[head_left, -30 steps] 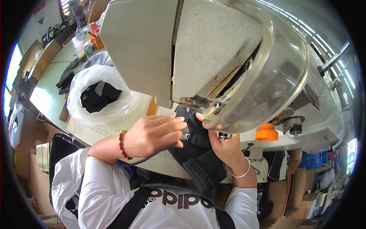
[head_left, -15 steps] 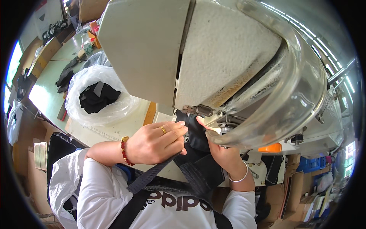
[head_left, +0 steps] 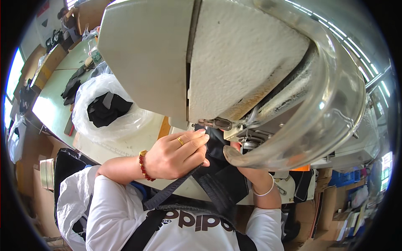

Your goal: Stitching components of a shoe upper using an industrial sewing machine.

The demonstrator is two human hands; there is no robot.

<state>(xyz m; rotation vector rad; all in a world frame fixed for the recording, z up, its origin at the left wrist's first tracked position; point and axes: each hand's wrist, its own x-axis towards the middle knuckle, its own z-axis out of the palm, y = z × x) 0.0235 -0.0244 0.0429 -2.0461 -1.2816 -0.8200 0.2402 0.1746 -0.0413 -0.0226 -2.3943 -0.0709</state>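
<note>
The grey sewing machine head [head_left: 247,54] fills the upper middle, its metal presser parts [head_left: 215,124] low over black fabric [head_left: 226,180]. My left hand [head_left: 178,152], with a gold ring and red beads, is closed at the fabric's left edge, fingertips pinched together just below those parts. From beneath this hand a ribbed black strap [head_left: 173,190] slants down toward my lap. My right hand [head_left: 251,173] lies at the fabric's right side. The machine's clear curved guard [head_left: 335,138] and metal parts hide most of its fingers, so their grip does not show.
Left of the machine, a white plastic bag [head_left: 86,98] holds black cloth pieces. Farther left are dark fabric pieces [head_left: 73,88] and a clear bottle [head_left: 95,54] on the long table. A person [head_left: 69,23] is at the far upper left. Blue crates [head_left: 345,178] and cardboard stand right.
My view has shifted slightly, so the machine sits farther left. My right thumb and fingers, partly visible before, are now mostly hidden. A person has come into sight at the far left.
</note>
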